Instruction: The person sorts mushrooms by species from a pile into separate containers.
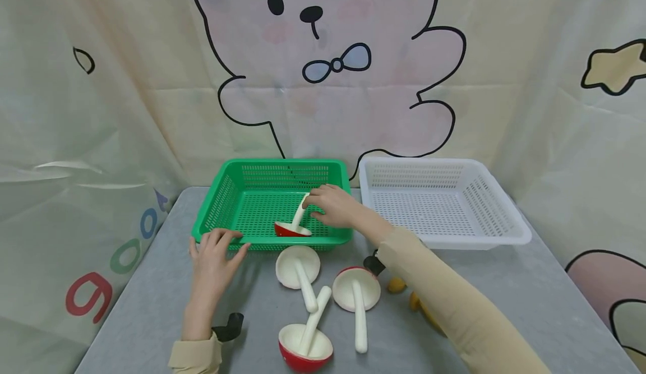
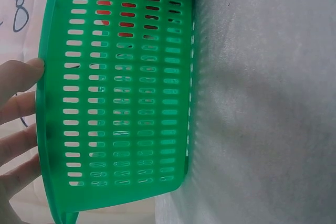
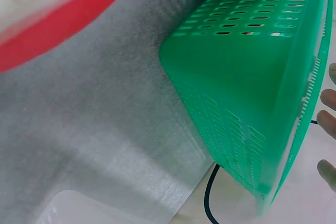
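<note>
In the head view, my left hand [image 1: 214,259] grips the near left rim of the green basket [image 1: 272,241], thumb outside and fingers over the edge. My right hand [image 1: 335,206] hovers above the basket's right half, with fingers spread and fingertips beside the stem of a toy mushroom [image 1: 298,217]. That mushroom sits cap down inside, its white stem tilted up. The right wrist view shows my fingertips [image 3: 328,121] apart, past the basket rim. Three more red-and-white toy mushrooms lie in front: one by the basket [image 1: 296,267], one to the right [image 1: 355,289], one nearest me [image 1: 305,349].
A white basket [image 1: 449,240] stands right of the green one on the grey table [image 1: 136,318]. Small yellow objects [image 1: 396,285] lie beside my right forearm, partly hidden by the sleeve. A printed curtain [image 1: 323,116] hangs behind the table.
</note>
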